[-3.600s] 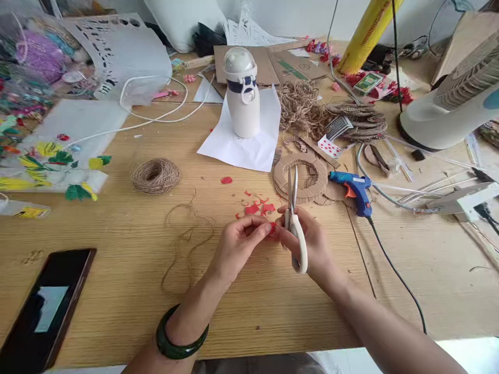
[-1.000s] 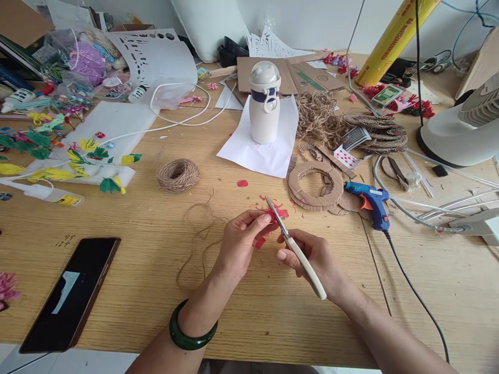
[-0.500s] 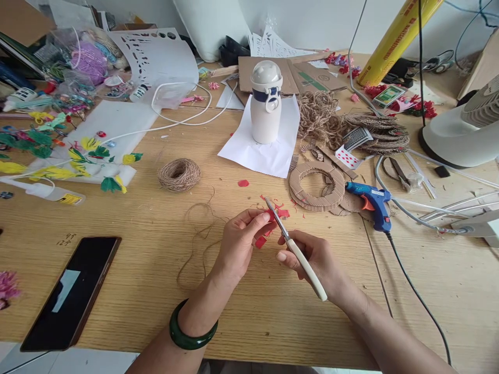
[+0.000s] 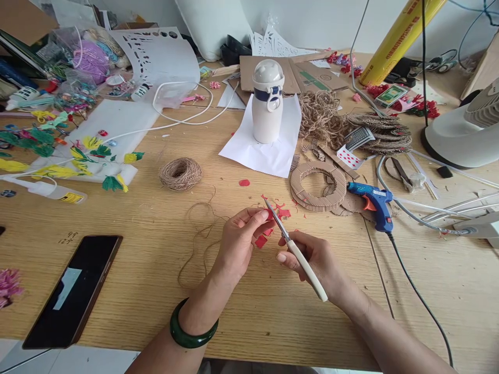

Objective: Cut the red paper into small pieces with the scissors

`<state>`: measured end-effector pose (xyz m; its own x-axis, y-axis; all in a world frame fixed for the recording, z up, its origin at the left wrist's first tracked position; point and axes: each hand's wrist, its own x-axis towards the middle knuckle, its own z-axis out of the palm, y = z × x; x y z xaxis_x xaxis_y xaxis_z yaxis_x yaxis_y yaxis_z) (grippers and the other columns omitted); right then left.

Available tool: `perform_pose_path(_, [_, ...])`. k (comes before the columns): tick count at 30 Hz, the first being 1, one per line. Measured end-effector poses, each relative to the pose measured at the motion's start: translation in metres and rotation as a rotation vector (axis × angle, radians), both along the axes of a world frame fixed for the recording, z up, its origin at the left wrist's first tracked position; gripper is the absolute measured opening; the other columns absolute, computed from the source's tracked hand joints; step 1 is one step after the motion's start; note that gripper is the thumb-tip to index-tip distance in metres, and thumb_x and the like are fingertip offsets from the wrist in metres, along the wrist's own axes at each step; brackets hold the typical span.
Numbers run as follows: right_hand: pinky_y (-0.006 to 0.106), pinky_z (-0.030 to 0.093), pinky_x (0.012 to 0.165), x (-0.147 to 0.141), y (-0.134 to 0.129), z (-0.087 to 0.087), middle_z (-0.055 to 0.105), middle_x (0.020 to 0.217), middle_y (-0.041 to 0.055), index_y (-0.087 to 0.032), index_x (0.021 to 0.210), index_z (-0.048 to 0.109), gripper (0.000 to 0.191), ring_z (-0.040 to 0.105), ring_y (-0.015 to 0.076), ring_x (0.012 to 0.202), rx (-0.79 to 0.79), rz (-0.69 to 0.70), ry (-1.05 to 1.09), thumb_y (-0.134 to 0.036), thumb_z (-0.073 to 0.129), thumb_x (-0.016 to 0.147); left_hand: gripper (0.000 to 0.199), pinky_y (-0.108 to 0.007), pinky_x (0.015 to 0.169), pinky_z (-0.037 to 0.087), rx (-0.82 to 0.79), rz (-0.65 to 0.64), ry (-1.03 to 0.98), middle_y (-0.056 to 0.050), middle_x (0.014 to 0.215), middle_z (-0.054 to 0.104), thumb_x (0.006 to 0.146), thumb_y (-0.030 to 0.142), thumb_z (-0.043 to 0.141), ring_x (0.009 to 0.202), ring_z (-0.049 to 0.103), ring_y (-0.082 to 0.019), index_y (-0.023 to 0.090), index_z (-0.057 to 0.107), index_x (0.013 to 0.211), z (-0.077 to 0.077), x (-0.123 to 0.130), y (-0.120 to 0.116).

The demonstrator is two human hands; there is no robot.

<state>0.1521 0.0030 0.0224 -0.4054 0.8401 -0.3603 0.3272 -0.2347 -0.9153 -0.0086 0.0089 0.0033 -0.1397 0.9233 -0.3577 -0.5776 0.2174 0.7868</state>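
Between the thumb and fingertips of my left hand (image 4: 242, 240) a small piece of red paper (image 4: 269, 214) is pinched. My right hand (image 4: 312, 257) grips a pair of scissors (image 4: 299, 253) with pale handles, its blades pointing up and left against the red piece. The blades look nearly closed. Red scraps (image 4: 261, 241) and thin trimmings lie on the table under and beyond my fingertips. A separate red paper piece (image 4: 244, 183) rests farther back. Loose twine (image 4: 202, 228) trails on the wood left of my left hand, and a dark green bangle (image 4: 191, 337) circles that wrist.
A twine roll (image 4: 180, 174) sits to the left, a phone (image 4: 72, 291) at front left. Behind my hands a white bottle (image 4: 268, 117) stands on paper. Cardboard rings (image 4: 300, 189) and a blue glue gun (image 4: 376, 200) with its cord lie to the right.
Hardly anything differs. Both hands keep their grip on the red piece and the scissors, and the whole view has shifted very slightly.
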Motion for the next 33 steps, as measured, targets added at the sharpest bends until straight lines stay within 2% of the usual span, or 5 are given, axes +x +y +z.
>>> perform_pose_path(13, [0.022,0.024,0.039,0.0002,-0.0007,-0.0034,0.033,0.056,-0.0082,-0.015,0.082,0.059,0.042,0.03,0.0068,0.045,0.012,0.0,-0.004,-0.052,0.076,0.073,0.012,-0.027,0.081,0.054,-0.007,0.017,-0.026,-0.003,0.081,0.072,0.073,0.025,0.077,0.077,0.066,-0.012,0.015,0.073,0.077,-0.0009,-0.001,0.0012])
perform_pose_path(33, [0.022,0.026,0.038,-0.0001,0.0003,-0.0045,0.039,0.054,-0.0069,-0.014,0.083,0.06,0.039,0.034,0.0073,0.043,0.017,-0.005,0.003,-0.048,0.076,0.073,0.014,-0.025,0.078,0.055,-0.016,0.045,-0.029,-0.002,0.077,0.072,0.07,0.024,0.079,0.073,0.066,-0.011,0.013,0.072,0.074,-0.0001,-0.0018,0.0024])
